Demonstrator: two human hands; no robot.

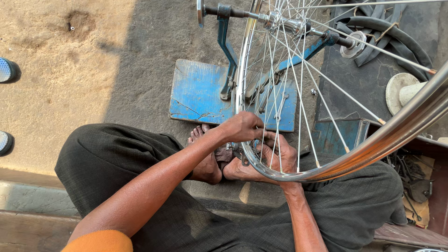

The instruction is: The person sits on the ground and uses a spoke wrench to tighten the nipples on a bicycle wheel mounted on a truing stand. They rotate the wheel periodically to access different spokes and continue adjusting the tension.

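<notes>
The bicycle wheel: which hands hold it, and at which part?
Both hands hold the bicycle wheel at its near rim: left hand over the rim, right hand among the spokes.

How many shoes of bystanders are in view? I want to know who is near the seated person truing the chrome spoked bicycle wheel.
2: one blue-and-white shoe at the upper left edge, another blue-and-white shoe below it on the sandy ground. Both are cut off by the frame; more may lie outside it.
</notes>
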